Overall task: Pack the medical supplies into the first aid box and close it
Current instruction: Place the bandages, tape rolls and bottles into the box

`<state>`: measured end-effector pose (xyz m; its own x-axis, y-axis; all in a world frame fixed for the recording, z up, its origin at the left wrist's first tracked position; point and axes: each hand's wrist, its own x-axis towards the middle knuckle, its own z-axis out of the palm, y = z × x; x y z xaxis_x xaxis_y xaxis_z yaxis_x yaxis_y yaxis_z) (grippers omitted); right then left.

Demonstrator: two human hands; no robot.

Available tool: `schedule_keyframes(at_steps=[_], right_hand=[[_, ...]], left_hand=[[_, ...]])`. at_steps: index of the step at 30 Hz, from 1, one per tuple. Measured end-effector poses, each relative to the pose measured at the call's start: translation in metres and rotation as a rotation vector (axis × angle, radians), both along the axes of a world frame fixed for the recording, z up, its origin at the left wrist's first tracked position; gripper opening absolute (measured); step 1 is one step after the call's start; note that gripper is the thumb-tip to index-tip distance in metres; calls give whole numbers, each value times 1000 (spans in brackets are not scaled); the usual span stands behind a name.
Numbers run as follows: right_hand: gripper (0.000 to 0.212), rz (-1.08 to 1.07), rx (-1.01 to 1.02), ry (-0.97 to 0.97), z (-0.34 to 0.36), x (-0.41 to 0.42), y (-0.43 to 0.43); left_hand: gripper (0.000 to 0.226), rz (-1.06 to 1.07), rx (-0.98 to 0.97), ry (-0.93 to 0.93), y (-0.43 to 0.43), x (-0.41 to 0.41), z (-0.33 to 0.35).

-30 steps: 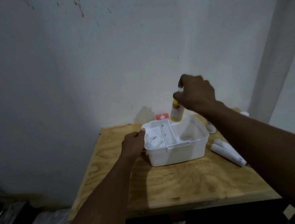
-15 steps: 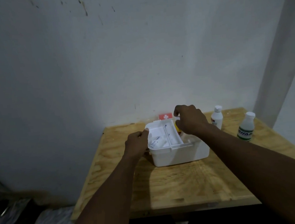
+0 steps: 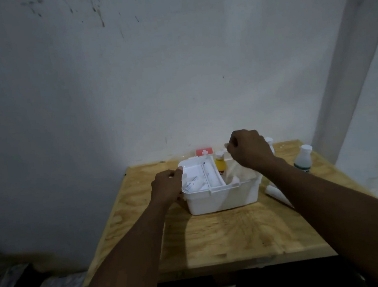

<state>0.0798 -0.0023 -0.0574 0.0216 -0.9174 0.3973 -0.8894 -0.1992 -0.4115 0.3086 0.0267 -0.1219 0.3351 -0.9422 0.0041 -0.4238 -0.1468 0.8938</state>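
The white first aid box (image 3: 222, 197) stands open on the wooden table (image 3: 237, 237). An inner tray (image 3: 209, 176) covers its left half and holds small white packets (image 3: 195, 184). A yellow bottle (image 3: 220, 164) stands upright in the box's right compartment, at the back. My left hand (image 3: 166, 186) grips the box's left rim. My right hand (image 3: 248, 152) hovers over the back right of the box with its fingers curled, just right of the yellow bottle and apart from it. I see nothing held in it.
The red lid with a white cross (image 3: 204, 151) leans behind the box at the wall. A white bottle with a green label (image 3: 302, 158) stands at the right. Another white bottle's cap (image 3: 269, 140) shows behind my right hand. White rolls (image 3: 277, 193) lie right of the box.
My right hand lowered the yellow bottle into the box's right compartment, let go of it, and has lifted clear. My left hand has stayed on the box's rim.
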Motion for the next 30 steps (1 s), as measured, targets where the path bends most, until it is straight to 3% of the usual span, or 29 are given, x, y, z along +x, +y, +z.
schedule_keyframes(at_steps=[4,11,15,18,21,25,30], right_hand=[[27,-53,25,-6,23,-43,14],[12,-95,114,77,36,-127,47],[16,-80,265,86,19,-155,69],[22,-76,351,117,-11,-169,79],[26,-43,401,129,-39,-178,87],[21,5,413,113,-64,-186,90],[16,17,376,99,-74,-194,84]], left_hand=[[31,113,-262,-403,6,-4,9],[12,-14,-672,-598,17,-60,49],[10,-259,-805,-617,40,-122,61],[20,-575,-644,-641,61,-172,51],[38,-796,-419,-829,73,-213,24],[43,-843,-388,-979,73,-239,-9],[36,-824,-445,-1009,66,-249,-19]])
